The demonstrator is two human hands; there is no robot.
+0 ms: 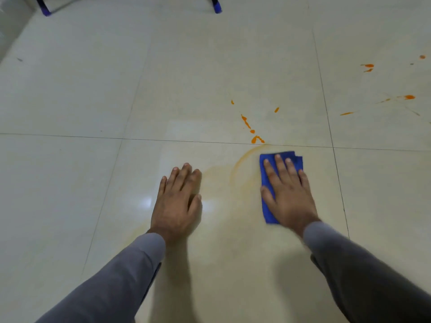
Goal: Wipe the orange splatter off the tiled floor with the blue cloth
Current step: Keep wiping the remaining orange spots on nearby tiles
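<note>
We press the blue cloth (268, 207) flat under our spread right hand (288, 192) to smear-wipe the orange splatter (247, 123); our left hand (178, 202), fingers straight, braces on the tiled floor (93, 183).

- Left dark furniture leg with a blue plastic foot cap (46, 10), top-left corner.
- Matching second blue-capped dark leg (217, 7), well right of the first.

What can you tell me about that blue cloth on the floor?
The blue cloth is a bright blue, soft-looking fabric folded into a rough rectangle, with layered edges showing at its far right corner. It lies flat on the pale tiled floor, just this side of a grout line. The right hand presses on it with straight, spread fingers, covering much of it. A faint orange smear curves beside its left edge.
</note>
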